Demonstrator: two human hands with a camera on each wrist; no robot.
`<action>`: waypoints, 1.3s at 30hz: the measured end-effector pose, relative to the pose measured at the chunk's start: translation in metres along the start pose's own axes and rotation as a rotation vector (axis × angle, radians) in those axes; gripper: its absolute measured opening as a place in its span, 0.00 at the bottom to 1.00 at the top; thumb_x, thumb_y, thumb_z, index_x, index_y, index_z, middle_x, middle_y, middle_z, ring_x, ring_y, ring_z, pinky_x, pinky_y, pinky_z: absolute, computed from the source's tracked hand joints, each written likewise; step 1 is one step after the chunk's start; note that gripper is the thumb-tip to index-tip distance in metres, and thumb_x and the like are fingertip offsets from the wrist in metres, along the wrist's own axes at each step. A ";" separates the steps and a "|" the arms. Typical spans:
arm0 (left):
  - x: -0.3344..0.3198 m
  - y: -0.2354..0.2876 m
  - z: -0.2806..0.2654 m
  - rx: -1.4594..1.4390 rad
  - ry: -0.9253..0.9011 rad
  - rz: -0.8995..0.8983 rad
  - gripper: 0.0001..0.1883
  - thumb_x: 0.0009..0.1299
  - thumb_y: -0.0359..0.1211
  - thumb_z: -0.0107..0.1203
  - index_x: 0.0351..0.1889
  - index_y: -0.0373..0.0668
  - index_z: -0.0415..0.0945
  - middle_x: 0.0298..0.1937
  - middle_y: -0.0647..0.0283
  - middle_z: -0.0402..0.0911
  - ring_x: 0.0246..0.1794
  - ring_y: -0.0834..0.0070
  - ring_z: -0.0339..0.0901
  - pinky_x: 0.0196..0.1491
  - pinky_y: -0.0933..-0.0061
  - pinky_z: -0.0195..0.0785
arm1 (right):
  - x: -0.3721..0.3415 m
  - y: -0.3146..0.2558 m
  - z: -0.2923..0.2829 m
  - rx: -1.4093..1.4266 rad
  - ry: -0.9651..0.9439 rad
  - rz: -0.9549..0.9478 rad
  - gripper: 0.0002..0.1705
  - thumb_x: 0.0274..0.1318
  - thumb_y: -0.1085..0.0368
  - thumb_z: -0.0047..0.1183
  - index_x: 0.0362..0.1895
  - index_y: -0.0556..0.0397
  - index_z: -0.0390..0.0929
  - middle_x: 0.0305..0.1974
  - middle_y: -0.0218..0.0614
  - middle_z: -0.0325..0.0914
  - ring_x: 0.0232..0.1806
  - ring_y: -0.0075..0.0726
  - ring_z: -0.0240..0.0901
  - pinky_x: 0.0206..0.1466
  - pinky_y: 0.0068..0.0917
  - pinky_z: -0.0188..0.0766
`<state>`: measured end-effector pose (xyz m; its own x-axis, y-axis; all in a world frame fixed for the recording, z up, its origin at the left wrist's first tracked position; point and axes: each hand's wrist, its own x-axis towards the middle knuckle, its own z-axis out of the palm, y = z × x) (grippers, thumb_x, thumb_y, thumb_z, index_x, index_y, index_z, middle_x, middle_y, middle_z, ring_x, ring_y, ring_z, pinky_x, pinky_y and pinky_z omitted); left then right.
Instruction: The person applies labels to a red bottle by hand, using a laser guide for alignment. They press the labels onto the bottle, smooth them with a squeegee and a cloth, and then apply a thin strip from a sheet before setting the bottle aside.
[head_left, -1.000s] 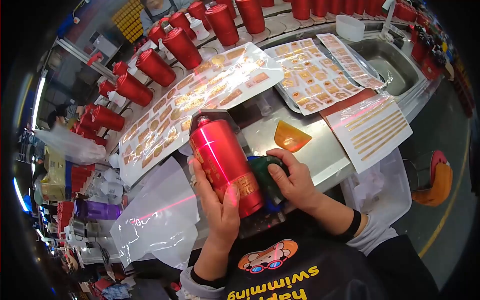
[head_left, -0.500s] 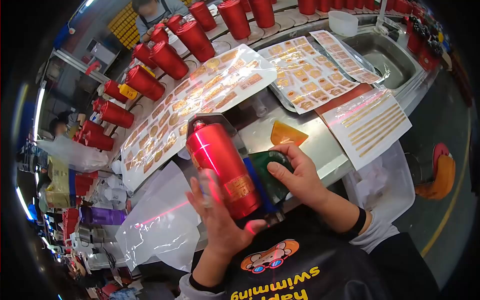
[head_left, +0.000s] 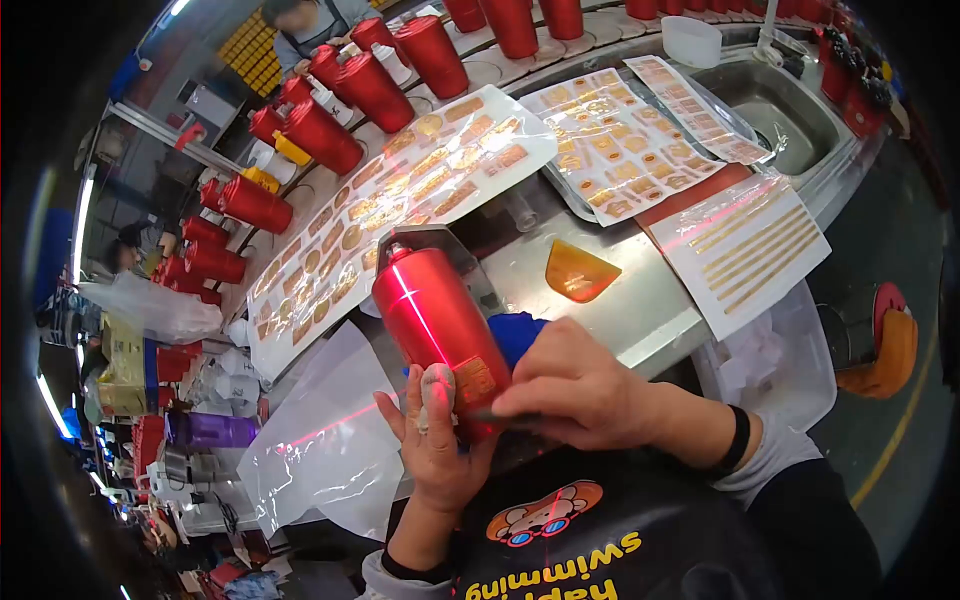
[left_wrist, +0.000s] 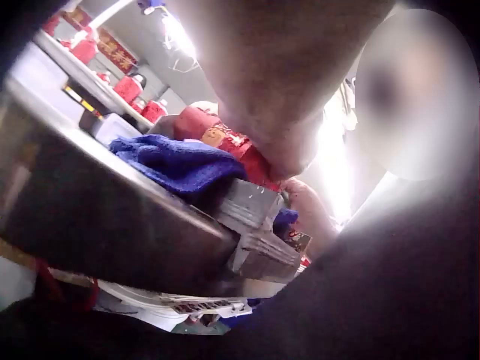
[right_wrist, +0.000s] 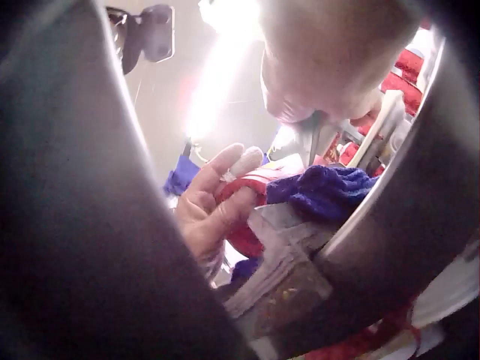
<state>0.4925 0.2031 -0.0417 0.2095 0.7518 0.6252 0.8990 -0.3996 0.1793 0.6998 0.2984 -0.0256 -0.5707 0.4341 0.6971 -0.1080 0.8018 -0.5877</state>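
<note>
A shiny red bottle with a short neck and a gold decal near its base lies tilted in a dark metal cradle. Blue cloth shows beside it. My left hand rests by the bottle's base, fingers mostly straight and white covering on one fingertip. In the right wrist view, its thumb and fingers lie along the red base. My right hand pinches a thin dark green scraper, edge-on at the decal. Most of the scraper is hidden by the fingers.
An orange scraper lies on the steel bench. Sheets of gold decals spread behind the bottle, and a sheet of gold strips lies to the right. Red bottles line a conveyor at the back. A sink is at the far right.
My left hand has slid from the bottle's side to its base, its fingers straightening. My right hand has turned the green scraper edge-on and brought it to the bottle's base. Conveyor bottles have shifted.
</note>
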 end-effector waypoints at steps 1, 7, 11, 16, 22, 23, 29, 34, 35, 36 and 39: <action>-0.001 0.001 0.000 0.015 -0.014 -0.019 0.41 0.60 0.35 0.66 0.69 0.33 0.58 0.66 0.48 0.70 0.70 0.45 0.62 0.74 0.38 0.26 | 0.004 0.000 -0.003 0.123 -0.086 0.049 0.14 0.52 0.68 0.62 0.44 0.49 0.77 0.38 0.37 0.75 0.40 0.42 0.73 0.45 0.36 0.66; 0.019 0.011 -0.017 0.227 -0.201 0.035 0.34 0.64 0.40 0.63 0.67 0.41 0.63 0.66 0.53 0.71 0.73 0.48 0.55 0.74 0.38 0.23 | -0.005 0.021 -0.007 0.359 0.221 0.549 0.13 0.56 0.65 0.61 0.45 0.55 0.78 0.36 0.34 0.77 0.37 0.24 0.75 0.41 0.24 0.70; 0.036 0.018 -0.018 0.336 -0.278 0.172 0.29 0.62 0.37 0.62 0.63 0.52 0.70 0.56 0.62 0.78 0.70 0.55 0.61 0.75 0.38 0.23 | -0.009 0.024 -0.005 0.388 0.283 0.599 0.13 0.56 0.65 0.61 0.44 0.54 0.78 0.35 0.35 0.77 0.36 0.28 0.76 0.40 0.24 0.70; 0.014 0.009 -0.005 0.266 -0.147 0.283 0.23 0.64 0.35 0.56 0.60 0.59 0.74 0.40 0.73 0.83 0.64 0.61 0.68 0.74 0.36 0.27 | 0.005 0.030 0.006 -0.143 0.262 0.106 0.15 0.48 0.68 0.63 0.42 0.49 0.78 0.34 0.32 0.73 0.36 0.36 0.72 0.40 0.33 0.65; -0.041 -0.001 0.004 0.109 0.107 -0.007 0.24 0.60 0.23 0.56 0.57 0.40 0.70 0.56 0.48 0.76 0.63 0.44 0.67 0.72 0.30 0.29 | 0.022 0.012 -0.018 0.367 -0.223 0.189 0.15 0.48 0.67 0.64 0.42 0.50 0.79 0.33 0.37 0.73 0.39 0.44 0.73 0.39 0.35 0.68; -0.038 0.001 0.003 0.103 0.114 -0.022 0.24 0.60 0.24 0.57 0.56 0.41 0.71 0.55 0.49 0.77 0.64 0.46 0.67 0.72 0.30 0.29 | 0.027 0.027 -0.012 0.256 -0.096 0.217 0.16 0.48 0.68 0.66 0.44 0.51 0.80 0.32 0.36 0.74 0.37 0.41 0.73 0.38 0.33 0.68; -0.015 -0.004 -0.017 0.286 0.078 0.209 0.19 0.59 0.30 0.63 0.50 0.52 0.79 0.42 0.68 0.84 0.59 0.61 0.74 0.73 0.33 0.27 | 0.039 0.004 -0.011 0.246 -0.198 0.076 0.11 0.51 0.72 0.62 0.41 0.55 0.79 0.31 0.38 0.73 0.30 0.37 0.72 0.32 0.29 0.66; -0.019 -0.006 -0.005 0.150 0.153 0.183 0.23 0.56 0.31 0.67 0.52 0.56 0.78 0.48 0.71 0.83 0.60 0.65 0.74 0.74 0.36 0.29 | 0.047 0.027 -0.011 -0.156 0.041 0.220 0.10 0.51 0.71 0.62 0.39 0.56 0.79 0.30 0.36 0.73 0.30 0.33 0.72 0.32 0.28 0.65; -0.024 -0.009 0.002 0.084 0.211 0.128 0.27 0.55 0.30 0.68 0.55 0.54 0.76 0.51 0.69 0.82 0.62 0.63 0.72 0.74 0.35 0.29 | 0.045 0.016 -0.010 0.016 -0.054 0.241 0.09 0.51 0.71 0.62 0.38 0.56 0.78 0.30 0.36 0.73 0.30 0.32 0.72 0.31 0.27 0.65; -0.026 -0.008 0.004 0.071 0.179 0.079 0.28 0.55 0.30 0.67 0.55 0.53 0.76 0.51 0.69 0.82 0.62 0.62 0.71 0.74 0.35 0.30 | 0.044 0.011 -0.010 0.185 -0.149 0.263 0.09 0.51 0.70 0.63 0.37 0.56 0.78 0.30 0.36 0.73 0.30 0.31 0.72 0.30 0.27 0.65; -0.027 -0.012 0.003 0.051 0.076 0.046 0.29 0.57 0.32 0.66 0.59 0.50 0.72 0.51 0.66 0.82 0.66 0.58 0.67 0.74 0.35 0.28 | 0.039 0.028 -0.005 0.017 0.137 0.453 0.09 0.55 0.67 0.62 0.38 0.55 0.77 0.30 0.28 0.75 0.31 0.19 0.70 0.32 0.20 0.66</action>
<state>0.4769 0.1895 -0.0636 0.2231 0.6903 0.6883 0.9079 -0.4043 0.1112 0.6787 0.3400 -0.0127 -0.4508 0.7895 0.4165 0.1132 0.5134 -0.8507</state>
